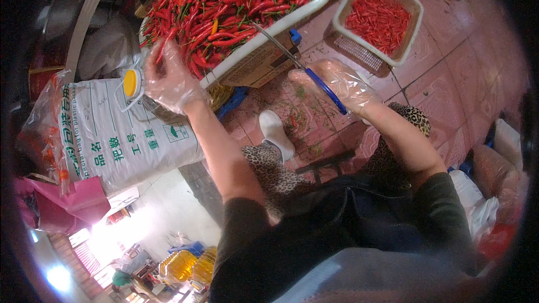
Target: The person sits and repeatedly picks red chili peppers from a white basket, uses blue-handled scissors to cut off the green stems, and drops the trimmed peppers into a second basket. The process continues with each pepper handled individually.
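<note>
A large white plastic basket [269, 35] is heaped with red chili peppers [236, 0], many with green stems. My left hand [170, 78], in a clear plastic glove, is at the basket's near left corner. A red chili pepper [166, 45] is pinched between its fingers. My right hand [337, 82], gloved the same way, grips scissors [324, 88] by their blue handle. Their metal blades point up and left, with the tips over the basket's rim, apart from the pepper in my left hand.
A smaller white basket [337, 23] of trimmed-looking red chilies stands right on the pink tiled floor [454, 67]. The large basket rests on a cardboard box [257, 69]. Stem scraps [311, 113] litter the floor near my white shoe [276, 130]. A yellow-capped jug [132, 84] and printed white sack [122, 143] are left.
</note>
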A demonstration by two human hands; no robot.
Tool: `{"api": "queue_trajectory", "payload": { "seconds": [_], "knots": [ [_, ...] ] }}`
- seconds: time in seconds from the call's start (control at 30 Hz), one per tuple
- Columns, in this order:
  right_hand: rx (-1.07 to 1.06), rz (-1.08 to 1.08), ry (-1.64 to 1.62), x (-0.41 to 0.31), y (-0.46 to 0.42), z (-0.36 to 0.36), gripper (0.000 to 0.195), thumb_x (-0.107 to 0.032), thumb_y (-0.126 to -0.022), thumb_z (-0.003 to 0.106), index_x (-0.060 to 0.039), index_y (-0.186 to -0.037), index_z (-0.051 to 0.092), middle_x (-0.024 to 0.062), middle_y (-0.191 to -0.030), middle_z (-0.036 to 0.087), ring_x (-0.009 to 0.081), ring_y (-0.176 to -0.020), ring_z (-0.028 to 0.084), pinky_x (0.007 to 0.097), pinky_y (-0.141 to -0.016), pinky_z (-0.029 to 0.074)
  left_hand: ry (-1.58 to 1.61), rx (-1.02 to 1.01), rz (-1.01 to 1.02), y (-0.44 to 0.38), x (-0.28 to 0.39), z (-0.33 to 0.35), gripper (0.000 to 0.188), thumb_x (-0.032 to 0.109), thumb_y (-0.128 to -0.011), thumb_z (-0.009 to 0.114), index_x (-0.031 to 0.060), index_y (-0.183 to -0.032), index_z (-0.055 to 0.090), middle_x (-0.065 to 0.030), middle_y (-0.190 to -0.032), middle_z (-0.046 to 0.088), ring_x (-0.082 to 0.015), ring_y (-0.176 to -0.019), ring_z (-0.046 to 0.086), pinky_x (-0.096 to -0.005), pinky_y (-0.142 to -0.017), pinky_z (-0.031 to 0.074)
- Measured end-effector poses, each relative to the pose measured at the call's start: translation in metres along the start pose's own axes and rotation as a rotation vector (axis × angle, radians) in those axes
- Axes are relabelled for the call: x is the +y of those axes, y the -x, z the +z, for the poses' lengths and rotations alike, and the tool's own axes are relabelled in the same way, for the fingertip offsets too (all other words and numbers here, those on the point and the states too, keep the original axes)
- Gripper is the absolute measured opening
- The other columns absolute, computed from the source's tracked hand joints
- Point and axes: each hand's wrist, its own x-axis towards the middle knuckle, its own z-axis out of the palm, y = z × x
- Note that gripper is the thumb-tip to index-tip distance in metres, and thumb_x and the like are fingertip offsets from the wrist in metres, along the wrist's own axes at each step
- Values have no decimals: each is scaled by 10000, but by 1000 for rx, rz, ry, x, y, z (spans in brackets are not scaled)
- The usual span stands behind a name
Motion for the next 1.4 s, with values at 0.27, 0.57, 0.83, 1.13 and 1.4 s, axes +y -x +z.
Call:
{"api": "queue_trajectory", "payload": {
  "seconds": [0.27,0.57,0.83,1.13,1.4],
  "knots": [
    [23,-11,-198,8,11,10,569,-525,-950,492,26,-912,631,152,-711,591,250,-691,584,391,-673,464,48,-467,258,58,12,21,201,137,-752,777,4,-896,733,-123,-835,721,-159,-730,664,-285,-692,520],
    [-165,68,-297,34,21,7,560,-508,-1001,396,-14,-819,587,48,-622,503,162,-580,510,325,-569,436,203,-758,33,86,11,24,168,86,-769,759,-11,-901,725,-103,-829,708,-149,-727,642,-278,-711,511],
    [-269,148,-523,34,35,8,560,-553,-991,392,-51,-771,501,32,-540,473,120,-479,518,273,-478,430,196,-812,-3,105,6,33,137,113,-822,726,-7,-886,710,-108,-809,696,-168,-728,654,-299,-701,519],
    [-127,95,-407,33,35,25,675,-594,-973,397,-57,-571,465,33,-461,446,124,-409,491,259,-421,407,-288,-396,294,33,5,22,191,217,-893,594,39,-879,661,-183,-870,681,-355,-775,644,-444,-706,489],
    [-157,9,-391,28,26,33,670,-593,-976,384,-50,-594,474,46,-494,475,131,-449,508,274,-450,406,-685,-792,251,11,-11,16,264,294,-814,663,121,-1010,704,-173,-986,683,-350,-947,644,-453,-822,504]
  ]
}}
